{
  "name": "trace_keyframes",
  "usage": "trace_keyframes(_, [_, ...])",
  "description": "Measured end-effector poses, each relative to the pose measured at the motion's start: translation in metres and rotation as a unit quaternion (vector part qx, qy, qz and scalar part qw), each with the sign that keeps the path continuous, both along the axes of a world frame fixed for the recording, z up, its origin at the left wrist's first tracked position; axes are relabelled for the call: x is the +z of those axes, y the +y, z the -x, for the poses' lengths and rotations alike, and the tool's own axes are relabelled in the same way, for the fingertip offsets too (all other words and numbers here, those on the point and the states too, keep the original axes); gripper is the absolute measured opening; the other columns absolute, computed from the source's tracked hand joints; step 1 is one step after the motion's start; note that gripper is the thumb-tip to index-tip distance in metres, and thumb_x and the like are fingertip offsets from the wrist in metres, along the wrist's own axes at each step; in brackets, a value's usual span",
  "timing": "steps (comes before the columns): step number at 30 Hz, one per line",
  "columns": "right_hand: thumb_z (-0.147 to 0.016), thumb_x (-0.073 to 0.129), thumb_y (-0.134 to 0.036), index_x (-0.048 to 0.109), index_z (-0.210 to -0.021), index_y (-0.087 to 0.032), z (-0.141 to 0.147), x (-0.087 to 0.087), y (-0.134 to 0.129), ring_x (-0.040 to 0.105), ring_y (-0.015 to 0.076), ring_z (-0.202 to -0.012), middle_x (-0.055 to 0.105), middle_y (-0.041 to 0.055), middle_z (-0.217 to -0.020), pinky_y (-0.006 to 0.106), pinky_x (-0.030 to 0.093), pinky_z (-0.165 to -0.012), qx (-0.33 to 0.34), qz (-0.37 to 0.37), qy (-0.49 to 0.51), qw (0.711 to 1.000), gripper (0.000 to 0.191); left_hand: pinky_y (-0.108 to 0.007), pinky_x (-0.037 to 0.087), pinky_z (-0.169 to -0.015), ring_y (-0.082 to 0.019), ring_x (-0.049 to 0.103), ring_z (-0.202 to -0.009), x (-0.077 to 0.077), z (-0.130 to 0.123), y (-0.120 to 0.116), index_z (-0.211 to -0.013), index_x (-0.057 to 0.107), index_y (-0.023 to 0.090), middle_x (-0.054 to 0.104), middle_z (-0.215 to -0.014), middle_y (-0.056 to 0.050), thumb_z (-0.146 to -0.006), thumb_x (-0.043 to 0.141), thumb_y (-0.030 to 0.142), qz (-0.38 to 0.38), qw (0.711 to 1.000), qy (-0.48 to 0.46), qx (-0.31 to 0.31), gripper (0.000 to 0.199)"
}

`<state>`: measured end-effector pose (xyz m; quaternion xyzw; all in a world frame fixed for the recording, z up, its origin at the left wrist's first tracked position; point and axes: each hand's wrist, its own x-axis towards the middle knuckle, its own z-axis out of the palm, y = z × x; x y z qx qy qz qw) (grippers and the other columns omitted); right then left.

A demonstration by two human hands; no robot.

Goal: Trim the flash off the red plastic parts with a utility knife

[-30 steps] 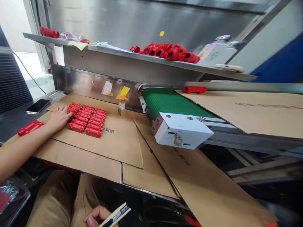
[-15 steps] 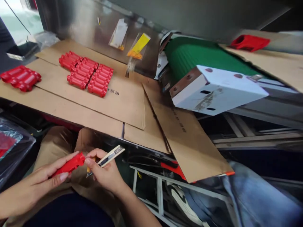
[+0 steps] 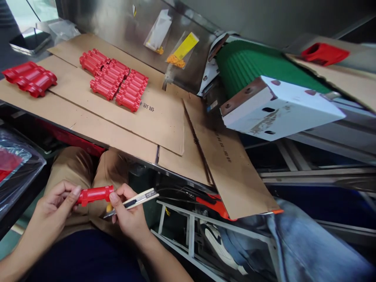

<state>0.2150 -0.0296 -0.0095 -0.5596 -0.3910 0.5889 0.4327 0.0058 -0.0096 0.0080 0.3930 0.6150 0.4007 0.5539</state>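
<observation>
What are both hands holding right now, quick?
Left hand: closed, holding one end of a red part.
Right hand: closed, holding a utility knife by the part's other end.

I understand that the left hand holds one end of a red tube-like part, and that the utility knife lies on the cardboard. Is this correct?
Not quite: the utility knife is not on the cardboard but in the right hand, as the head view shows. The left hand does hold one end of the red tube-like part.
</observation>
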Motion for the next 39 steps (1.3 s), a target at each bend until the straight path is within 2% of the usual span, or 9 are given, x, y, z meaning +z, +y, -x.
trace_keyframes(4, [-0.097,0.071,-0.079,0.062,-0.089,-0.022,0.004,-0.004,-0.005,0.05,0.0079,-0.045,0.059,-0.0057,-0.064,0.017,0.039,-0.042,-0.022,-0.019,-0.042,0.999,0.059,-0.025,0.065,-0.071,-0.019,0.076,-0.081,-0.004,0.001,0.0,-0.106,0.085,0.027,0.08,-0.106,-0.005,-0.087,0.093,0.043,-0.107,0.994,-0.026,-0.016,0.026])
trace_keyframes(7, [-0.098,0.073,-0.076,0.063,-0.095,-0.023,0.011,-0.006,-0.008,0.048,0.0081,-0.043,0.06,-0.0068,-0.065,0.019,0.039,-0.042,0.01,-0.029,-0.006,1.0,0.054,-0.028,0.068,-0.084,-0.022,0.081,-0.095,-0.007,-0.004,0.004,-0.109,0.08,0.028,0.082,-0.106,-0.003,-0.075,0.102,0.028,-0.102,0.99,-0.092,0.014,0.041])
trace_keyframes(12, [-0.108,0.069,-0.045,0.065,-0.088,-0.023,0.015,0.002,-0.014,0.061,0.0112,-0.053,0.07,-0.003,-0.067,0.021,0.047,-0.054,0.027,-0.184,-0.158,0.97,0.03,-0.017,0.05,-0.052,-0.011,0.061,-0.061,-0.011,-0.016,0.01,-0.098,0.072,0.022,0.072,-0.079,0.002,-0.078,0.101,0.043,-0.025,0.991,-0.126,0.046,0.041])
trace_keyframes(16, [-0.111,0.065,-0.038,0.067,-0.091,-0.022,0.014,0.007,-0.018,0.065,0.0124,-0.056,0.07,-0.0021,-0.069,0.022,0.051,-0.059,0.034,-0.274,-0.249,0.928,0.026,-0.02,0.058,-0.066,-0.014,0.067,-0.071,-0.014,-0.022,0.007,-0.104,0.073,0.024,0.073,-0.082,0.003,-0.072,0.106,0.038,-0.061,0.993,-0.075,0.068,0.048])
trace_keyframes(21, [-0.115,0.061,-0.031,0.071,-0.096,-0.019,0.021,0.002,-0.018,0.064,0.0136,-0.055,0.071,0.0009,-0.07,0.024,0.052,-0.057,0.019,-0.363,-0.293,0.884,0.025,-0.015,0.056,-0.066,-0.012,0.065,-0.075,-0.01,-0.024,0.007,-0.094,0.084,0.023,0.074,-0.086,0.0,-0.083,0.096,0.058,-0.027,0.982,-0.157,0.099,0.039])
trace_keyframes(25, [-0.118,0.057,-0.037,0.079,-0.101,-0.016,0.02,0.002,-0.015,0.067,0.016,-0.058,0.072,0.005,-0.072,0.025,0.057,-0.056,0.056,-0.42,-0.345,0.837,0.035,-0.021,0.064,-0.085,-0.015,0.075,-0.091,-0.006,-0.022,0.008,-0.134,0.082,0.031,0.082,-0.104,-0.002,-0.08,0.103,0.042,0.018,0.975,-0.212,0.072,0.06])
trace_keyframes(27, [-0.116,0.064,-0.041,0.081,-0.106,-0.016,0.012,0.008,-0.014,0.077,0.0184,-0.072,0.078,0.0085,-0.083,0.025,0.066,-0.066,0.072,-0.417,-0.32,0.848,0.031,-0.024,0.066,-0.082,-0.017,0.079,-0.088,-0.004,-0.016,0.01,-0.142,0.076,0.032,0.083,-0.1,-0.002,-0.08,0.103,0.038,0.04,0.968,-0.24,0.065,0.068])
trace_keyframes(32, [-0.114,0.067,-0.022,0.074,-0.135,-0.014,-0.01,0.027,-0.012,0.084,0.0228,-0.115,0.087,0.0142,-0.118,0.031,0.071,-0.101,0.093,-0.436,-0.224,0.867,0.024,-0.028,0.069,-0.073,-0.023,0.083,-0.085,0.006,-0.005,0.016,-0.12,0.077,0.025,0.084,-0.1,-0.006,-0.08,0.103,0.037,0.072,0.961,-0.261,0.051,0.049])
trace_keyframes(39, [-0.114,0.069,-0.024,0.078,-0.134,-0.019,-0.007,0.021,-0.007,0.085,0.0191,-0.115,0.089,0.0094,-0.119,0.027,0.071,-0.1,0.091,-0.449,-0.16,0.874,0.023,-0.019,0.066,-0.073,-0.018,0.081,-0.084,0.017,-0.016,0.009,-0.122,0.081,0.026,0.085,-0.104,-0.005,-0.079,0.103,0.037,0.085,0.957,-0.266,0.077,0.049])
